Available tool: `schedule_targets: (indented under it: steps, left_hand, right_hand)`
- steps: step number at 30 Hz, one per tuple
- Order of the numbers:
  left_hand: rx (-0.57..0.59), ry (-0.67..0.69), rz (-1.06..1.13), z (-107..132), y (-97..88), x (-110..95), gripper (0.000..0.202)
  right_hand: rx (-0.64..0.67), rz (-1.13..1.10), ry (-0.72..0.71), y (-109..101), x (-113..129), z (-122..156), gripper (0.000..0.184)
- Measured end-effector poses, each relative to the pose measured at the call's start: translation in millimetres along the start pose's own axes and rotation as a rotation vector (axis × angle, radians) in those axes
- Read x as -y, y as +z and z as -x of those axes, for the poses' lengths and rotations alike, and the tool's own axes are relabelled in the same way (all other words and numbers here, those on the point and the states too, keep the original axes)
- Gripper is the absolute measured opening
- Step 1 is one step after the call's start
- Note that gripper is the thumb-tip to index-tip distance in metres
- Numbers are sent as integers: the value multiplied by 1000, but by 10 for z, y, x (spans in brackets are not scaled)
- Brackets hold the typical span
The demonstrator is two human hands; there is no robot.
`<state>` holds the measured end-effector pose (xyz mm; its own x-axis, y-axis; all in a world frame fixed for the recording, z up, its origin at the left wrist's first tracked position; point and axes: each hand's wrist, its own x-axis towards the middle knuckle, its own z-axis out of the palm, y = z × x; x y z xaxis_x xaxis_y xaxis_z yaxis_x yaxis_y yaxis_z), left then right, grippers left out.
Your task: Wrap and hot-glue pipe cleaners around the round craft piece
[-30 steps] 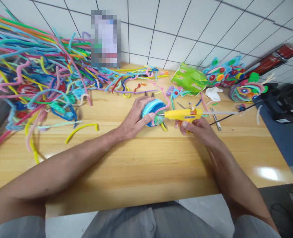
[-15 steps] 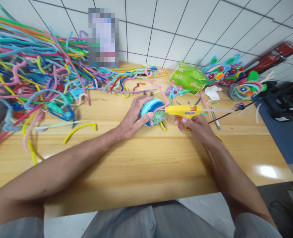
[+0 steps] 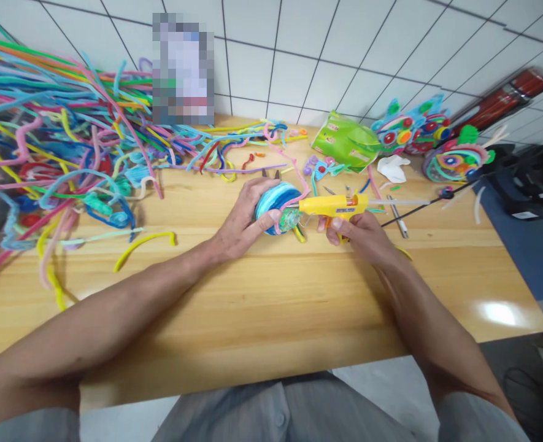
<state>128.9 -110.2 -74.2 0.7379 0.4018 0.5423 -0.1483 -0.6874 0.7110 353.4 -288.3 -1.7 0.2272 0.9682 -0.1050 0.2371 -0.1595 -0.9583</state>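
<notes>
My left hand (image 3: 248,218) is closed around a round craft piece (image 3: 271,199) wrapped in blue, turquoise and white pipe cleaners. Its right end shows a greenish patch, and the thumb presses near that patch. A pink pipe cleaner (image 3: 305,178) runs from this end up across the table. In my right hand (image 3: 358,233) is a yellow hot glue gun (image 3: 329,204), with fingers wrapped round its handle and trigger. The gun's nozzle points left and meets the piece's right end. A pale glue stick (image 3: 400,201) sticks out of the gun's back.
Piles of coloured pipe cleaners (image 3: 69,135) cover the table's left side. At the back right lie a green packet (image 3: 345,141), a white tissue (image 3: 393,168), a pen-like tool (image 3: 397,216) and finished-looking pipe-cleaner figures (image 3: 455,161). A dark red flask-like cylinder (image 3: 501,98) leans near the tiled wall.
The view has shifted slightly, moving most things a little to the left in the picture. Both hands keep their holds, with the nozzle still at the craft piece's right end.
</notes>
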Motion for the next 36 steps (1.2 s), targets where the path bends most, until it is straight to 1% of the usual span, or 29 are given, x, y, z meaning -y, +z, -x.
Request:
schedule_targets:
  steps: [5, 8, 11, 16, 21, 27, 31, 36]
  left_hand:
    - [4, 8, 7, 4, -1, 8, 58]
    - [3, 8, 9, 5, -2, 14, 59]
    - [4, 1, 4, 0, -8, 10, 59]
    - [2, 0, 21, -3, -17, 0, 56]
    - [-1, -19, 29, 3, -13, 7, 57]
    - [-3, -19, 12, 0, -12, 18, 60]
    - [-6, -9, 13, 0, -13, 13, 58]
    - [-13, -1, 24, 3, -9, 13, 58]
  right_hand:
    - [8, -15, -7, -3, 6, -6, 59]
    - [-5, 20, -23, 1, 16, 20, 60]
    - [-51, 66, -48, 27, 21, 80, 59]
    - [-156, 130, -30, 108, 32, 182, 53]
    - [-218, 192, -31, 160, 6, 231, 49]
    - [-276, 236, -63, 169, -46, 258, 47]
    - [-284, 247, -101, 166, -19, 253, 43]
    - [-247, 246, -93, 169, -1, 266, 37]
